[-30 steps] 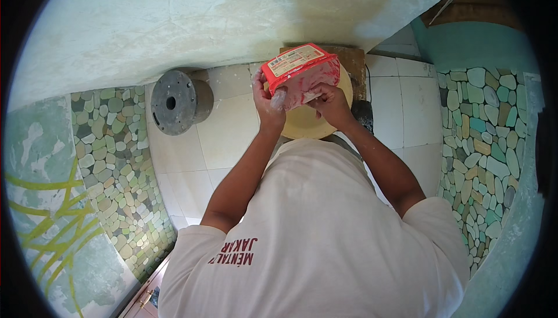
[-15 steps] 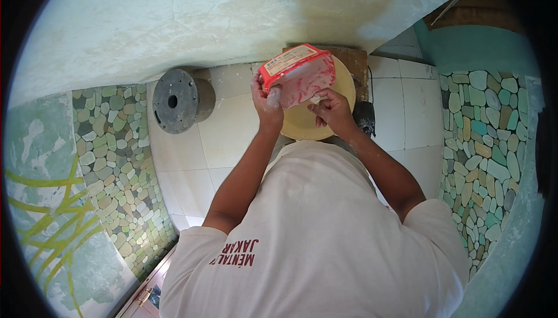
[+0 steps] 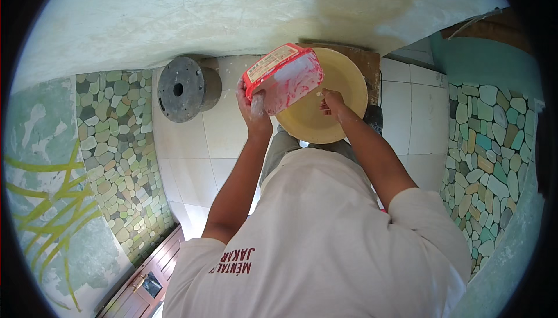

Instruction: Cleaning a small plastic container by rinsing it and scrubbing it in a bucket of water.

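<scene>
Over yellow bowl (image 3: 337, 121) – left hand (image 3: 254, 104) fingers grip tilted red-white packet (image 3: 283, 77), right hand (image 3: 332, 101) fingers loosely curled nr it.

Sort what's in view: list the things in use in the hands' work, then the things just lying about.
In use:
- red packet, tilted, held in the left hand
- yellow bowl beneath it
- right hand over the bowl

Lying about:
- grey metal drum on the white tiles
- brown board under the bowl

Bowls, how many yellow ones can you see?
1. The yellow bowl sits on the white tiled floor in front of the person, under the red-and-white packet held by the left hand; the right hand reaches over it.
</scene>
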Demonstrator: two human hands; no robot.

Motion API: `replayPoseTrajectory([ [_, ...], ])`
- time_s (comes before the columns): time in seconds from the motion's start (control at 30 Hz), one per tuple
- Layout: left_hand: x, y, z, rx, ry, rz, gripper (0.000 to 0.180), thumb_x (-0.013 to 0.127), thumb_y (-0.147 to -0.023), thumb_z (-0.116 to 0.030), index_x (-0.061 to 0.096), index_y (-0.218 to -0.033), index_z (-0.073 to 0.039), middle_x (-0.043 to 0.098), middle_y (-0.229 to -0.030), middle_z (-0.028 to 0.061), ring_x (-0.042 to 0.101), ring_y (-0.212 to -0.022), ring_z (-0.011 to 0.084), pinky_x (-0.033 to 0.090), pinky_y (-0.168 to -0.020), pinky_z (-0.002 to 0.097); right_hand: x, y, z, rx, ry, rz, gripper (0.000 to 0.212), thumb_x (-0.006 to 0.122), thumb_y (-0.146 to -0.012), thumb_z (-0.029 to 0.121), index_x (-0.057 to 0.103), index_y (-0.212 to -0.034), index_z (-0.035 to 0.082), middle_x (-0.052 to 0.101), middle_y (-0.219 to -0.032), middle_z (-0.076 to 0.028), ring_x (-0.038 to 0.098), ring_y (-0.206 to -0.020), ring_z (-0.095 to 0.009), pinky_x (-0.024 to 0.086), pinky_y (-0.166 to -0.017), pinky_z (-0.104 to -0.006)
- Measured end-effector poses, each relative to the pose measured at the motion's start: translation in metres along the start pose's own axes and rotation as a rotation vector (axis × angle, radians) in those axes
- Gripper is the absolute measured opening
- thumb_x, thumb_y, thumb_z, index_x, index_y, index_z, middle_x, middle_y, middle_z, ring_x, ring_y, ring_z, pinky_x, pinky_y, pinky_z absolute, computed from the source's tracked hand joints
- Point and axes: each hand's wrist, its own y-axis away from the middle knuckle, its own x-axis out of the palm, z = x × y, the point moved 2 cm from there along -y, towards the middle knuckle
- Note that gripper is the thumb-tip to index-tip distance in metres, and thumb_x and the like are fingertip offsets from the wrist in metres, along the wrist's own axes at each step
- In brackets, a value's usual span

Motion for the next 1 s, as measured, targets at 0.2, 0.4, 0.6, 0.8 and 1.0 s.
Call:
replayPoseTrajectory([
  [0.2, -0.02, 0.016, -0.002, -0.081, -0.021, 0.003, 0.08, 0.064, -0.082, -0.046, 0.03, -0.138, 0.001, 0.045, -0.13, 0.0113, 0.044, -0.12, 0.0201, 0.035, -0.103, 0.0355, -0.019, -0.08, -0.036, 0.094, 0.222, -0.07, 0.027, 0.059, -0.092, 0.035, 0.06, -0.096, 0.008, 0.055, -0.068, -0.004, 0.052, -0.053, -0.017, 0.047, -0.051, -0.0378],
  [0.4, -0.033, 0.03, 0.002, -0.213, 0.013, -0.038, 0.08, 0.063, -0.083, -0.048, 0.03, -0.139, 0.0, 0.045, -0.131, 0.0108, 0.042, -0.122, 0.0206, 0.032, -0.105, 0.0364, -0.015, -0.093, -0.05, 0.032, 0.411, -0.104, 0.028, 0.068, -0.085, 0.03, 0.063, -0.092, 0.004, 0.061, -0.07, -0.008, 0.059, -0.061, -0.022, 0.05, -0.056, -0.0417],
  [0.6, -0.026, 0.028, 0.005, -0.485, 0.067, -0.071, 0.065, 0.06, -0.084, -0.04, 0.037, -0.135, -0.007, 0.045, -0.13, 0.0093, 0.046, -0.12, 0.0233, 0.041, -0.099, 0.0405, -0.027, -0.091, -0.051, -0.285, 0.981, -0.297, 0.026, 0.062, -0.079, 0.019, 0.067, -0.095, -0.001, 0.067, -0.1, -0.021, 0.064, -0.098, -0.037, 0.051, -0.084, -0.0427],
  [0.8, -0.027, 0.031, -0.002, -0.785, 0.097, -0.105, 0.055, 0.05, -0.089, -0.037, 0.039, -0.136, -0.012, 0.047, -0.134, 0.0097, 0.051, -0.119, 0.0274, 0.045, -0.096, 0.0466, -0.016, -0.111, -0.057, -0.193, 0.883, -0.372, 0.03, 0.052, -0.086, 0.022, 0.066, -0.103, 0.002, 0.065, -0.109, -0.02, 0.062, -0.103, -0.036, 0.051, -0.086, -0.0436],
  [1.0, 0.021, 0.031, 0.002, -1.089, 0.13, 0.068, 0.06, 0.048, -0.089, -0.048, 0.038, -0.138, -0.017, 0.048, -0.136, 0.0075, 0.053, -0.117, 0.0279, 0.045, -0.094, 0.0476, -0.115, -0.23, -0.122, -0.137, 1.537, -0.389, 0.024, 0.051, -0.088, 0.02, 0.067, -0.099, 0.006, 0.068, -0.098, -0.015, 0.067, -0.093, -0.03, 0.055, -0.072, -0.0439],
])
